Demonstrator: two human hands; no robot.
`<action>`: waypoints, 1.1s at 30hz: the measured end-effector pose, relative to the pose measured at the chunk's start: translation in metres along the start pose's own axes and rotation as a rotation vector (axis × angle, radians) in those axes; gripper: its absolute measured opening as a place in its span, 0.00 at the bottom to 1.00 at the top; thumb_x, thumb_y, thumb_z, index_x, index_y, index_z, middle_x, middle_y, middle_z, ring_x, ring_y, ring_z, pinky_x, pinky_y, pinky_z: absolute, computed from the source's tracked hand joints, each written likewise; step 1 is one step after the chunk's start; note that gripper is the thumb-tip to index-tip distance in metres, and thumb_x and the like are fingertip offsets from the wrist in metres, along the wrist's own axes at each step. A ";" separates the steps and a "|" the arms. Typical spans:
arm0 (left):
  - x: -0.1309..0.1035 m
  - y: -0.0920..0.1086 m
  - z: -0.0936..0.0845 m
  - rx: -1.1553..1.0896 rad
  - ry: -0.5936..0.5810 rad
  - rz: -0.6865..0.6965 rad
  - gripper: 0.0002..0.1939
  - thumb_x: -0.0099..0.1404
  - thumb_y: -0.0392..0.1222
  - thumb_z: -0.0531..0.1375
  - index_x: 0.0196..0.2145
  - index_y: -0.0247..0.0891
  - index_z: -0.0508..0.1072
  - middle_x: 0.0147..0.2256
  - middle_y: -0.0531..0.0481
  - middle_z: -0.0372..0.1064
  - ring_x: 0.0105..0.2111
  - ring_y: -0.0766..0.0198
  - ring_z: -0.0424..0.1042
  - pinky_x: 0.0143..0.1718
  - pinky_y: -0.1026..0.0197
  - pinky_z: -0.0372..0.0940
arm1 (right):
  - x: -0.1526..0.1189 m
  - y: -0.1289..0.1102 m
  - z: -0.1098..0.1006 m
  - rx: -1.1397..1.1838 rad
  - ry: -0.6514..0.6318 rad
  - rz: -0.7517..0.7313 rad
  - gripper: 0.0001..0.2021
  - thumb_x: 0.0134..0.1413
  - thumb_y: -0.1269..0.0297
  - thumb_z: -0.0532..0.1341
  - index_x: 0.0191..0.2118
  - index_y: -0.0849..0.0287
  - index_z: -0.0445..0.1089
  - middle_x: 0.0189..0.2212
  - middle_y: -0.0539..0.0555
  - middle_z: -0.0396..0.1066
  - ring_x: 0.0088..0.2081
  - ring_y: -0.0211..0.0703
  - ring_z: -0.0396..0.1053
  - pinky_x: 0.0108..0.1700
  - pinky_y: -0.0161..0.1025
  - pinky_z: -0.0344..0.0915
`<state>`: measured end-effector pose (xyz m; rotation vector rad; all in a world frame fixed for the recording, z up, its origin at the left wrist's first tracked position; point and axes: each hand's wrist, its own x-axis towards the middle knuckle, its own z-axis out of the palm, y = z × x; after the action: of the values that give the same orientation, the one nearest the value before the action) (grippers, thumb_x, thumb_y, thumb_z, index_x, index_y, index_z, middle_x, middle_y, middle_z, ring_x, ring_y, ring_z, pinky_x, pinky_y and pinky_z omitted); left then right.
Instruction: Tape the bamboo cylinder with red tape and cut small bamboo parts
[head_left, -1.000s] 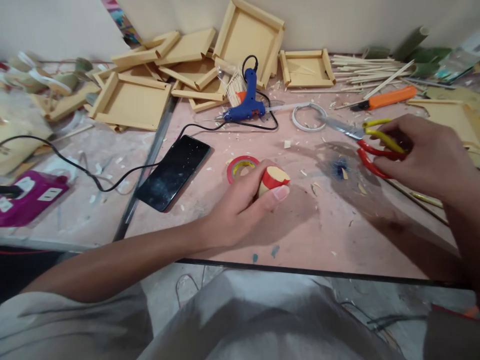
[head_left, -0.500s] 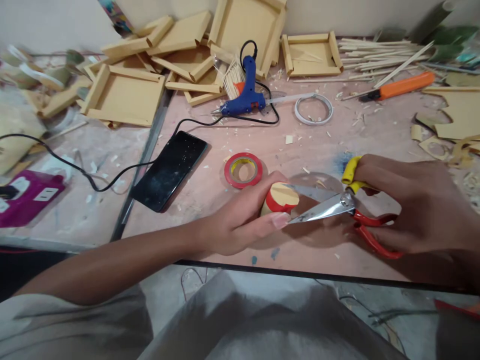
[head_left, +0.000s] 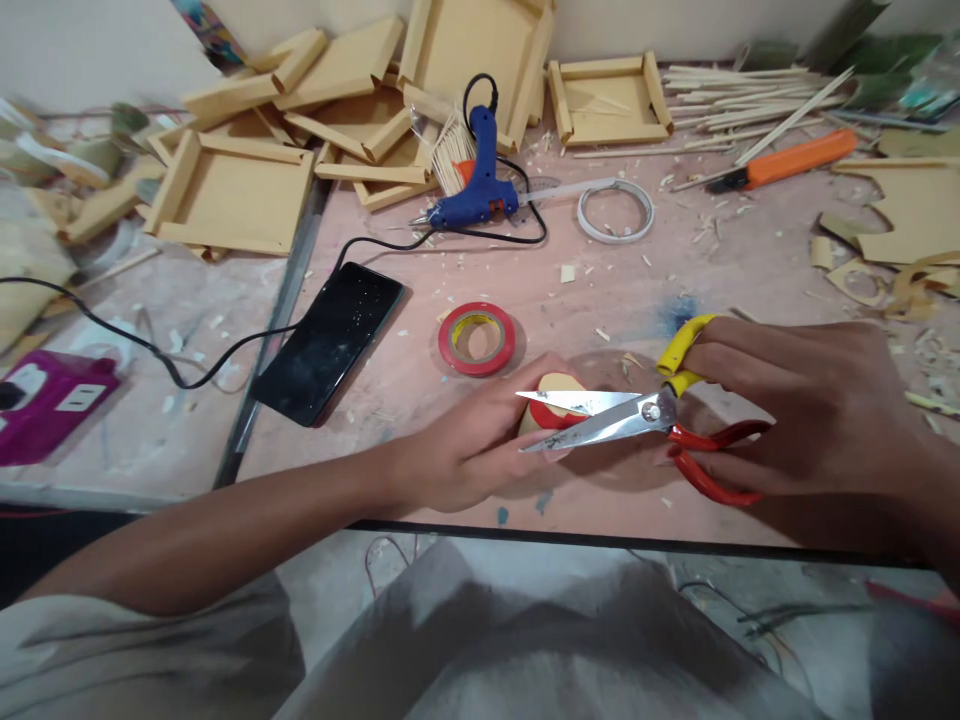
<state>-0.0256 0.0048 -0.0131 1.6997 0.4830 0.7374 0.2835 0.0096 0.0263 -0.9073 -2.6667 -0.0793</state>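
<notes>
My left hand [head_left: 457, 445] is wrapped round a short cylinder [head_left: 562, 386] with a flat pale top and a band of red tape below its rim. The fingers hide most of its side. In my right hand [head_left: 802, 405] is a pair of scissors [head_left: 651, 411], one handle yellow and the other red. Its blades are parted and point left, lying across the top and front of the cylinder; whether they touch it I cannot tell. Just beyond my left hand a roll of red tape [head_left: 448, 340] lies flat on the table.
A phone [head_left: 330, 345] lies left of the tape. Farther back are a blue glue gun [head_left: 480, 185] with its black cord, a white tape roll [head_left: 582, 215], an orange cutter [head_left: 801, 158], thin sticks [head_left: 742, 105] and several shallow cardboard trays [head_left: 232, 190]. A purple socket box [head_left: 64, 405] sits at left.
The scissors have shifted left, their blades now over the cylinder's top and narrower apart than before. My left hand keeps its hold on the cylinder. The whole view has shifted slightly.
</notes>
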 end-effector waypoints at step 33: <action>-0.003 -0.002 0.007 0.072 0.264 -0.136 0.16 0.79 0.57 0.61 0.44 0.41 0.68 0.38 0.51 0.70 0.38 0.61 0.67 0.41 0.57 0.62 | -0.002 0.007 -0.009 0.028 0.144 0.196 0.15 0.63 0.53 0.66 0.37 0.52 0.58 0.29 0.49 0.65 0.29 0.43 0.64 0.30 0.42 0.52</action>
<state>-0.0225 -0.0018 -0.0168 1.6242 0.8098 0.8576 0.2915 0.0128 0.0344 -1.1050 -2.4284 -0.0599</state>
